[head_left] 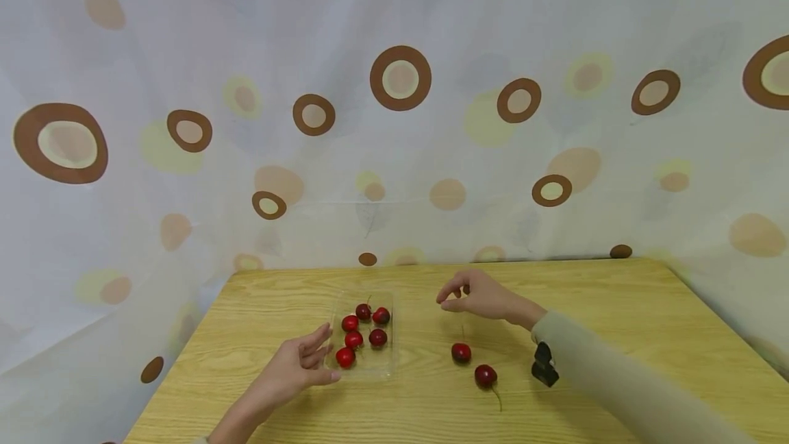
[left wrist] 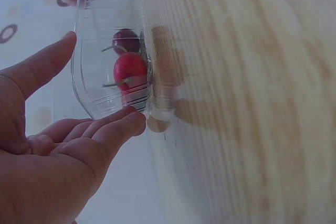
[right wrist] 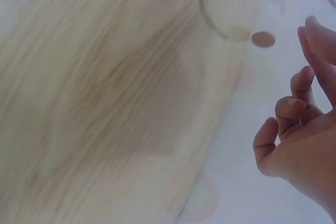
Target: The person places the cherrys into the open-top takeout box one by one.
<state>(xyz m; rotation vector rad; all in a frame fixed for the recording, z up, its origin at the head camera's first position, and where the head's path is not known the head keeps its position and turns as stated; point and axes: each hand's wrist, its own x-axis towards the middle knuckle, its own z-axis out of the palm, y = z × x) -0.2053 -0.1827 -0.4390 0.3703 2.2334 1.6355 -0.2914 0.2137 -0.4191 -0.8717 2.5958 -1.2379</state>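
Observation:
A clear plastic tray (head_left: 385, 370) stands on the wooden table with several red cherries (head_left: 378, 338) inside it. My left hand (head_left: 294, 370) is at the tray's left side, fingers spread and thumb apart. In the left wrist view, its fingertips (left wrist: 137, 120) reach the tray's near end, and the hand holds nothing. Above the table, to the right of the tray, hovers my right hand (head_left: 477, 295), fingers loosely bent with nothing visible between thumb and forefinger. Below that hand lie a red cherry (head_left: 461, 353) with an upright stem and a darker cherry (head_left: 485, 376).
The wooden table (head_left: 616, 334) reaches back to a pale curtain (head_left: 456, 156) with brown circles, which also hangs along both sides. A small black device (head_left: 544, 364) is strapped at the right sleeve (head_left: 607, 368).

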